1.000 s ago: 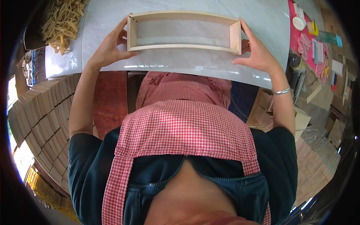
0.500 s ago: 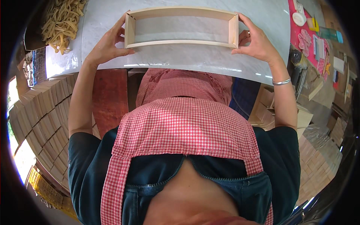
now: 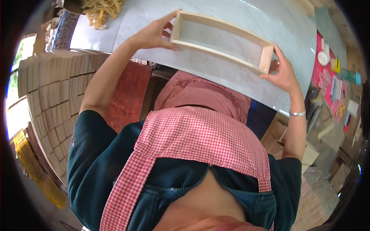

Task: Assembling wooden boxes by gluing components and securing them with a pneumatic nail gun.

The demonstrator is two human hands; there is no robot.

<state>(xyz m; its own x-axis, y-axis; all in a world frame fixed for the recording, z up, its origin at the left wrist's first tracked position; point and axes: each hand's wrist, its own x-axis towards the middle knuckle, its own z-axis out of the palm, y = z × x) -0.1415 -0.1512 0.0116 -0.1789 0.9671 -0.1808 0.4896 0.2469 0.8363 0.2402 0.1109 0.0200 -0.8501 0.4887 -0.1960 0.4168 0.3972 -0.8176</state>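
Note:
A long, shallow frame of pale wood [image 3: 221,54] is held between my two hands over the light marbled tabletop [image 3: 216,13]. The tabletop shows through its open middle. My left hand [image 3: 160,34] grips the short left end, thumb at the near corner and fingers at the far one. At the opposite short end, my right hand [image 3: 280,71] pinches the corners the same way. The frame slants, its right end nearer to me than its left.
Yellowish bands [image 3: 101,12] lie heaped at the far left. Stacked wooden pieces [image 3: 50,96] rise left of me, beside a red board [image 3: 129,92]. On the right, a pink surface [image 3: 322,75] carries a white roll [image 3: 323,58], a pink cloth [image 3: 324,80] and a teal-capped bottle [image 3: 350,77].
The whole view has turned, so the table and frame now slant down to the right. Both hands keep their hold on the frame's ends.

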